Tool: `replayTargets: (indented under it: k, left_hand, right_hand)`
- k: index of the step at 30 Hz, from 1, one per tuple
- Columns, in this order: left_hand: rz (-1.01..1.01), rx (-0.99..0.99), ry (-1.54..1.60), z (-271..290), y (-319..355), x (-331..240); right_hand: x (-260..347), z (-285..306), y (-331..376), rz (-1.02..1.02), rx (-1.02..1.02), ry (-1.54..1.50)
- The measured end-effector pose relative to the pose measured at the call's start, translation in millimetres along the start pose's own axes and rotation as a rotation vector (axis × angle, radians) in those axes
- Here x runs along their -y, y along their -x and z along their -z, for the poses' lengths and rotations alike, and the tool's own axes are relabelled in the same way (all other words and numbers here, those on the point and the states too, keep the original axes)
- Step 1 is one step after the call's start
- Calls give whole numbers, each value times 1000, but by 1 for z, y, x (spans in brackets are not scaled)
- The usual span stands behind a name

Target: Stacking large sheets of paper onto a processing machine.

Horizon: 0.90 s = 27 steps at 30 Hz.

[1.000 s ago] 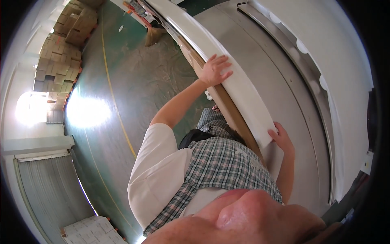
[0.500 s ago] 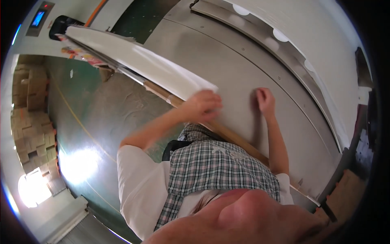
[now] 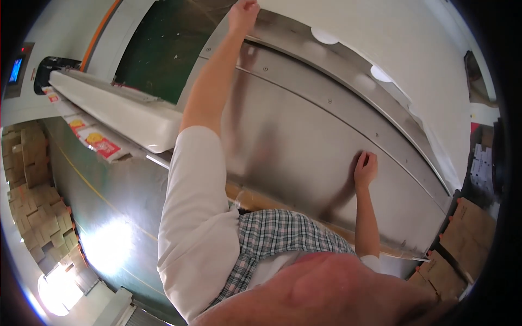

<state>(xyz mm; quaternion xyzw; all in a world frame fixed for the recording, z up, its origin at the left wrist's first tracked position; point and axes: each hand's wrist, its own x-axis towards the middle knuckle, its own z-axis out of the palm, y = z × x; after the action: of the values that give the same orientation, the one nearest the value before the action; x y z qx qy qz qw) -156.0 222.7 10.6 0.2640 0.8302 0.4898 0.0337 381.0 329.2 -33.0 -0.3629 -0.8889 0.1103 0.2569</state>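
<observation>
My left arm stretches far forward over the grey metal table (image 3: 293, 130). At the upper edge of the view, my left hand (image 3: 243, 15) is closed at the edge of a large white sheet (image 3: 391, 49), its fingertips partly cut off by the frame. Over the right part of the table, my right hand (image 3: 366, 171) is held with its fingers curled and nothing visible in them. Its shadow falls on the metal. Scallop-like white discs (image 3: 325, 36) show along the sheet's near edge, beside a raised metal bar (image 3: 310, 58).
A stack of white sheets (image 3: 119, 117) lies on a ledge at the left, with red-and-white printed packaging (image 3: 98, 141) beneath. Stacked cardboard boxes (image 3: 41, 201) line the far left; more cartons (image 3: 467, 236) stand at right. A small lit display (image 3: 16, 69) is upper left.
My left hand has moved from near the white stack, forward to the sheet's edge. The view has shifted right, and my right hand remains over the table, curled.
</observation>
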Motion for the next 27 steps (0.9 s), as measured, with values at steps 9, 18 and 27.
replayTargets:
  k: [9,18,27]
  left_hand:
    - [337,-101,433,-67,-77,-8]
    - [199,-32,511,-48,-85,34]
    - [-139,236,446,-12,-75,46]
  right_hand:
    - [7,9,-8,-122,61,90]
    - [19,-1,-10,-61,49,89]
    - [23,1,-14,-48,44,63]
